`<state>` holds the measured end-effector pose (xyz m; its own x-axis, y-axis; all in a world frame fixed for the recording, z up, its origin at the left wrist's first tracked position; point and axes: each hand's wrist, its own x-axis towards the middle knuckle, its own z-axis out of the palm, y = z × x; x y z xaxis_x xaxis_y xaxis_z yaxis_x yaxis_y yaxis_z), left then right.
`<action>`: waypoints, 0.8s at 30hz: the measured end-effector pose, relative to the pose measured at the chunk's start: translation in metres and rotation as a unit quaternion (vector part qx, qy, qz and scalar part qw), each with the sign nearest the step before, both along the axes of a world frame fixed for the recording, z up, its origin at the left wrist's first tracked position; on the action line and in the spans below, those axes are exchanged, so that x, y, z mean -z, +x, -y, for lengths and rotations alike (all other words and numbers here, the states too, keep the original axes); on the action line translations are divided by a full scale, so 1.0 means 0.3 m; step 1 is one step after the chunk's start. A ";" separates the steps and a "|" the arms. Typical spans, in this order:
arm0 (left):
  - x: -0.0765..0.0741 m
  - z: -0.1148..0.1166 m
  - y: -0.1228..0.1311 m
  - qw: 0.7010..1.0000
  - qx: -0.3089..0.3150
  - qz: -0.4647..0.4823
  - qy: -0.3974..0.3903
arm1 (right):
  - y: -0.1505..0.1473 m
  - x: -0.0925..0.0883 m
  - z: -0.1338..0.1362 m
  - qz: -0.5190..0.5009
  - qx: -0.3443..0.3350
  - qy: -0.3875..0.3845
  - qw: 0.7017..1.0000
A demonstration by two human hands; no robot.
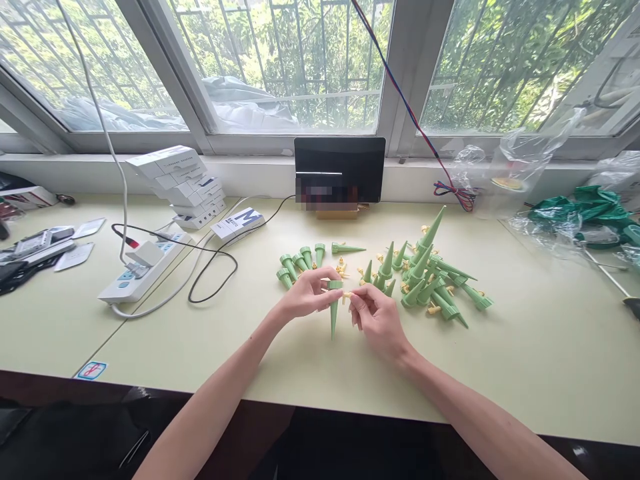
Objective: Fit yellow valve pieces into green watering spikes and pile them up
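Observation:
My left hand [306,296] is closed on a green plant watering spike [333,321], holding it by its wide cap with the tip pointing down towards me. Between the thumb and fingers of my right hand [381,323] is a small yellow valve [347,295], close beside the spike's cap; whether they touch I cannot tell. Behind my left hand several green spikes [287,261] lie with their wide ends facing away. A few loose yellow valves [341,265] lie between the hands, farther back. To the right spreads a pile of green spikes [420,267] with yellow valves on or among them.
A tablet [340,167] leans at the window sill. On the left are a power strip [145,267] with cables, stacked white boxes [183,187] and a single box [238,224]. Clear plastic bags [515,167] and green material [583,210] lie at the right. The table's front edge is near my forearms.

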<state>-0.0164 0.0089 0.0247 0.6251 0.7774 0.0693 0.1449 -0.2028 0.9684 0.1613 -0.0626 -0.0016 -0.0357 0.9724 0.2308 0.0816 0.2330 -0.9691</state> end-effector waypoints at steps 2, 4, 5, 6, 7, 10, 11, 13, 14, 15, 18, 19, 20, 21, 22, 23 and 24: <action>-0.002 0.001 0.001 1.000 -0.002 0.003 -0.001 | -0.002 0.003 -0.001 -0.014 -0.003 0.001 1.000; -0.006 0.003 0.002 1.000 -0.003 0.005 -0.004 | -0.003 0.005 -0.002 -0.028 -0.007 0.001 1.000; -0.008 0.004 0.002 1.000 -0.005 0.005 -0.005 | -0.003 0.006 -0.002 -0.034 -0.008 0.002 0.999; -0.011 0.005 0.003 1.000 -0.006 0.005 -0.006 | -0.003 0.006 -0.002 -0.041 -0.009 0.003 0.999; -0.013 0.006 0.004 1.000 -0.006 0.004 -0.007 | -0.003 0.006 -0.001 -0.046 -0.009 0.006 0.999; -0.018 0.008 0.006 1.000 -0.006 0.006 -0.012 | -0.004 0.004 0.000 -0.050 -0.007 0.015 0.999; -0.019 0.008 0.007 1.000 -0.004 0.008 -0.015 | -0.004 0.003 0.000 -0.049 -0.005 0.018 0.999; -0.019 0.008 0.008 1.000 -0.002 0.012 -0.023 | -0.004 0.003 0.000 -0.044 -0.002 0.021 0.999; -0.018 0.007 0.008 1.000 -0.002 0.014 -0.026 | -0.004 0.003 0.000 -0.044 -0.002 0.022 0.999; -0.017 0.006 0.009 0.999 -0.003 0.016 -0.029 | -0.004 0.003 0.000 -0.045 -0.002 0.023 0.999; -0.014 0.006 0.010 0.999 -0.007 0.022 -0.035 | -0.003 0.006 -0.001 -0.051 -0.003 0.024 0.998; -0.014 0.006 0.011 0.999 -0.008 0.024 -0.036 | -0.003 0.008 -0.001 -0.054 -0.002 0.023 0.998; -0.014 0.007 0.012 0.999 -0.009 0.024 -0.036 | -0.004 0.008 -0.001 -0.057 0.000 0.023 0.998; -0.015 0.008 0.013 0.999 -0.010 0.024 -0.035 | -0.004 0.009 0.000 -0.060 0.001 0.021 0.998; -0.016 0.010 0.014 0.999 -0.012 0.024 -0.033 | -0.004 0.008 0.000 -0.063 0.002 0.020 0.998; -0.018 0.012 0.015 0.999 -0.015 0.022 -0.030 | -0.005 0.008 0.000 -0.066 0.003 0.018 0.998; -0.021 0.014 0.016 0.999 -0.019 0.019 -0.025 | -0.006 0.007 0.001 -0.069 0.004 0.015 0.997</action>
